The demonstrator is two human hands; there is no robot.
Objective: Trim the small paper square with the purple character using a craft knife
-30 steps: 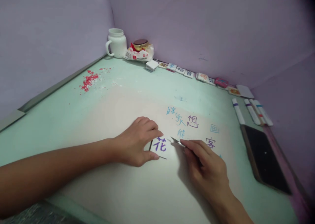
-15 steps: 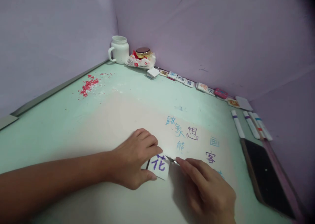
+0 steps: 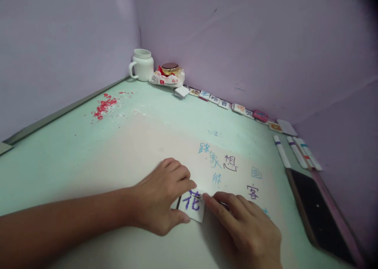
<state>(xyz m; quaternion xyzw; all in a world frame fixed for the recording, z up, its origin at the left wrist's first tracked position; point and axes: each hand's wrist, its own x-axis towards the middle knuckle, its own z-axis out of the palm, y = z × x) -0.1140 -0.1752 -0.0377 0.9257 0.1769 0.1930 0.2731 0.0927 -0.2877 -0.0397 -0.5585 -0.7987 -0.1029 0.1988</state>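
Note:
A white square block point(image 3: 193, 212) with a purple Chinese character lies on the table top. My left hand point(image 3: 163, 196) grips it between thumb and fingers by its upper and lower edges. In my right hand point(image 3: 245, 221) is a slim craft knife point(image 3: 202, 197), its metal tip at the block's upper right, over the character. Most of the knife is covered by my fingers. Blue and purple characters point(image 3: 230, 162) are written on the table surface beyond both hands.
A white mug point(image 3: 143, 67) and a jar point(image 3: 170, 68) in crumpled packaging point(image 3: 167, 80) stand in the far corner. Small lettered blocks point(image 3: 214, 99) line the wall. Markers point(image 3: 282, 151) and a dark phone point(image 3: 319, 214) lie right. Red shavings point(image 3: 103, 105) are scattered left.
The knife tip has moved left from the block's right edge onto its face, my right hand coming closer. My left hand keeps its hold. The view has shifted slightly.

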